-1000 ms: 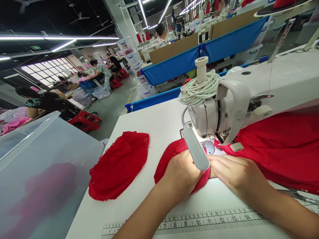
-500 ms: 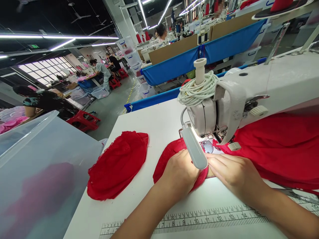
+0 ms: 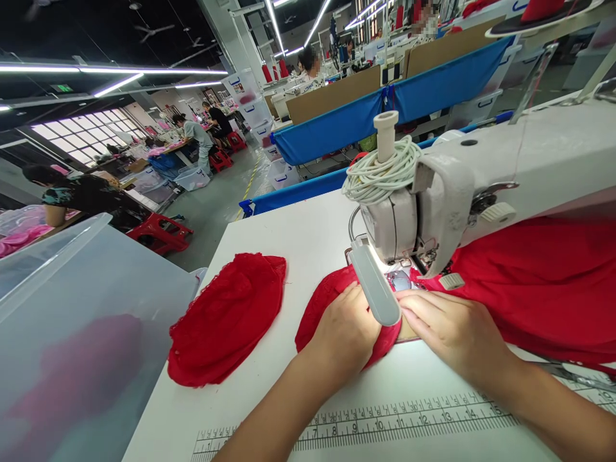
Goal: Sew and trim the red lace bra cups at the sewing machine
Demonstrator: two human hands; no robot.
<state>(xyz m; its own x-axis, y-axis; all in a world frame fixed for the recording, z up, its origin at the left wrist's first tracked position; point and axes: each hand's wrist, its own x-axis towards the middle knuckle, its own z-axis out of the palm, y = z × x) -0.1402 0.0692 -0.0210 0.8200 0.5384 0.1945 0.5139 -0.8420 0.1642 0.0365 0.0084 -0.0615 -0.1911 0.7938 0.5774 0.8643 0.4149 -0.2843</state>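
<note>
Beside the needle area of a white sewing machine, my left hand lies curled on a red lace-edged fabric piece, its fingertips partly hidden by the grey lamp. My right hand is closed, thumb and fingers pinched together close to the lamp's lower end. What those fingertips grip is too covered to make out. Another red fabric piece rests flat on the white table, left of my left hand. More red fabric is heaped under the machine arm, to the right.
A translucent plastic bin stands at the table's left edge. Along the front runs a printed ruler. Scissors lie at the right. Beyond are blue cloth slings, red stools and several people at work.
My left hand has shifted very slightly on the red fabric. The fingers of my right hand have moved up a little beside the lamp. The fabric pieces look almost unchanged.
</note>
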